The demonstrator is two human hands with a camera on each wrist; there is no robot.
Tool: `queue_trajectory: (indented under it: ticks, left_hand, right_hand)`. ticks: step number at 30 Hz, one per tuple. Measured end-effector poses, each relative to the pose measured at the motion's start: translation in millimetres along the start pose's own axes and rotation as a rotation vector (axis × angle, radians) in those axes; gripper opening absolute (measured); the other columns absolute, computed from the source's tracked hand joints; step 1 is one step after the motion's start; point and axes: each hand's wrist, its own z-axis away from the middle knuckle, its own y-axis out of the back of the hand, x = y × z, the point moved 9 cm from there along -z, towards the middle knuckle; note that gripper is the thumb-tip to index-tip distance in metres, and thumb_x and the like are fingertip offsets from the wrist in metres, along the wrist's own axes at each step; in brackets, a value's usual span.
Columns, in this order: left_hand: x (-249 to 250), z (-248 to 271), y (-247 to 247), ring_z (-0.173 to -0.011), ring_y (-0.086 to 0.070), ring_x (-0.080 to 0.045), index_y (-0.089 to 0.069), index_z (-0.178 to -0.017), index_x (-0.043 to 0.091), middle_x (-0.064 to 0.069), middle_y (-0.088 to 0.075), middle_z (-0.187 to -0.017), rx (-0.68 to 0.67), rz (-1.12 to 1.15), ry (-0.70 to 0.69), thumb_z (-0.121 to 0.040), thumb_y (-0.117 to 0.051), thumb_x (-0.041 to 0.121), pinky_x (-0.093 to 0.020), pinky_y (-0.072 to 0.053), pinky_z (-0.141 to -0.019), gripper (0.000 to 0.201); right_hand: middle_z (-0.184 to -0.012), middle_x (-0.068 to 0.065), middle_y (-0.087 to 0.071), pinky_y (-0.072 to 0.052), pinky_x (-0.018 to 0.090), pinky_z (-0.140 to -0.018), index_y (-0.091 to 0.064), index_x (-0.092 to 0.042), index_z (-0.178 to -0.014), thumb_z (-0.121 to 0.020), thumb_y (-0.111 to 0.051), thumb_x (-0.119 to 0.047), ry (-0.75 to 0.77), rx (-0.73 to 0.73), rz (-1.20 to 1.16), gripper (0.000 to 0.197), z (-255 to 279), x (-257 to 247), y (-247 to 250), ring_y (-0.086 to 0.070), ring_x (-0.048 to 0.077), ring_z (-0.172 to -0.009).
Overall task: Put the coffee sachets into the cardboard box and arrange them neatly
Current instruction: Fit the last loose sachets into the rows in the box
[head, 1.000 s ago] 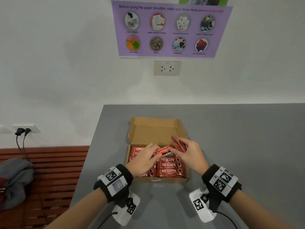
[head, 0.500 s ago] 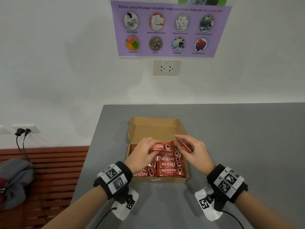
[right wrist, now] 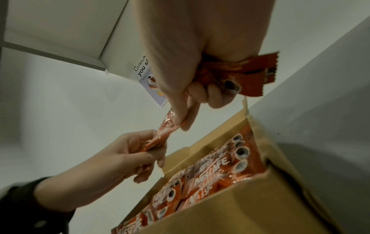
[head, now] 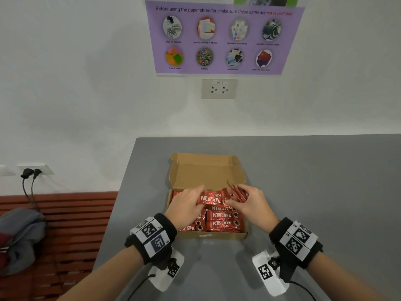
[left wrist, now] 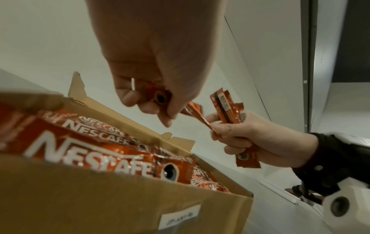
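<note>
Red foil: one Nescafé sachet [head: 211, 199] is pinched at both ends, left hand [head: 184, 208] and right hand [head: 252, 206], and held just above the rows in the cardboard box [head: 213, 235]. Its long axis runs left-right, parallel to the packed sachets. A spare bundle [left wrist: 230, 109] is clamped in the right hand's curled fingers. A straight lowering is judged sufficient.

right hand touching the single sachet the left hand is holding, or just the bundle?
Touching. The right wrist view shows the right hand pinching one end of the sachet while the left hand holds the other; its remaining fingers grip the bundle.
</note>
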Motion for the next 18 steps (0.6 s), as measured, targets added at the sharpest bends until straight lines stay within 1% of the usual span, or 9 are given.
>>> queue_trajectory:
  ticks: [2,4,6,8,11,13,14,16,18]
  left_hand:
    - [-11,-1,8,-0.067,-0.062,-0.005,-0.049,-0.108,0.014,0.002,-0.065,-0.092,0.078,0.013,0.082,-0.096,-0.048,0.019,-0.016,-0.049,-0.054,0.012]
    - [-21,-1,18,-0.06,-0.059,-0.006,-0.049,-0.108,0.015,0.004,-0.063,-0.087,0.157,0.061,0.152,-0.098,-0.046,0.021,-0.017,-0.048,-0.051,0.013]
    - [-23,-1,20,-0.064,-0.063,-0.009,-0.05,-0.106,0.016,0.003,-0.064,-0.088,0.151,0.101,0.17,-0.097,-0.047,0.022,-0.024,-0.055,-0.057,0.012]
    - [-19,0,18,-0.069,-0.065,-0.011,-0.051,-0.103,0.016,0.003,-0.064,-0.089,0.12,0.109,0.155,-0.096,-0.049,0.022,-0.029,-0.057,-0.063,0.01]
    - [-13,0,15,-0.073,-0.066,-0.01,-0.053,-0.102,0.018,0.004,-0.065,-0.09,0.109,0.15,0.133,-0.096,-0.049,0.024,-0.031,-0.057,-0.068,0.009]
    - [-13,1,14,-0.074,-0.066,-0.008,-0.054,-0.101,0.02,0.005,-0.066,-0.091,0.099,0.181,0.134,-0.096,-0.05,0.025,-0.031,-0.057,-0.069,0.008]
    - [-14,1,13,-0.074,-0.066,-0.008,-0.054,-0.101,0.021,0.005,-0.066,-0.091,0.097,0.188,0.141,-0.096,-0.05,0.025,-0.031,-0.057,-0.069,0.008]
    - [-15,1,16,-0.075,-0.067,-0.011,-0.055,-0.102,0.019,0.004,-0.066,-0.091,0.108,0.191,0.149,-0.096,-0.051,0.024,-0.033,-0.058,-0.069,0.01]
    - [-15,2,19,-0.076,-0.067,-0.013,-0.057,-0.105,0.016,0.002,-0.066,-0.093,0.124,0.184,0.155,-0.095,-0.051,0.024,-0.034,-0.057,-0.071,0.014]
  right_hand:
    - [-0.079,-0.005,-0.068,-0.055,0.025,-0.072,-0.066,-0.016,-0.088,-0.077,-0.074,-0.014,-0.026,0.001,-0.03,0.014,2,8,9,-0.067,0.009,-0.077]
    - [-0.08,-0.002,-0.071,-0.055,0.024,-0.073,-0.067,-0.016,-0.08,-0.078,-0.073,-0.009,-0.069,-0.07,-0.034,0.009,6,18,12,-0.068,0.01,-0.078]
    - [-0.079,0.002,-0.072,-0.054,0.026,-0.075,-0.068,-0.014,-0.074,-0.078,-0.073,-0.007,-0.104,-0.154,0.026,0.009,12,29,10,-0.069,0.014,-0.078]
    - [-0.076,0.002,-0.073,-0.053,0.025,-0.074,-0.069,-0.016,-0.07,-0.077,-0.073,-0.006,-0.111,-0.19,0.078,0.012,15,37,8,-0.069,0.015,-0.076]
    - [-0.075,0.001,-0.073,-0.053,0.025,-0.074,-0.068,-0.021,-0.068,-0.077,-0.074,-0.01,-0.115,-0.209,0.137,0.015,18,42,9,-0.069,0.012,-0.075]
    - [-0.077,0.002,-0.073,-0.054,0.025,-0.073,-0.068,-0.02,-0.07,-0.078,-0.073,-0.014,-0.12,-0.254,0.21,0.011,19,42,7,-0.068,0.011,-0.077]
    - [-0.076,0.0,-0.072,-0.053,0.022,-0.07,-0.068,-0.02,-0.069,-0.079,-0.073,-0.015,-0.117,-0.275,0.243,0.012,20,41,6,-0.067,0.007,-0.074]
    - [-0.069,-0.007,-0.068,-0.045,0.011,-0.059,-0.064,-0.024,-0.065,-0.08,-0.071,-0.013,-0.105,-0.3,0.283,0.02,21,36,3,-0.062,-0.005,-0.063]
    - [-0.067,-0.011,-0.065,-0.04,0.007,-0.058,-0.063,-0.025,-0.066,-0.08,-0.071,-0.011,-0.093,-0.315,0.286,0.021,21,32,1,-0.058,-0.009,-0.059]
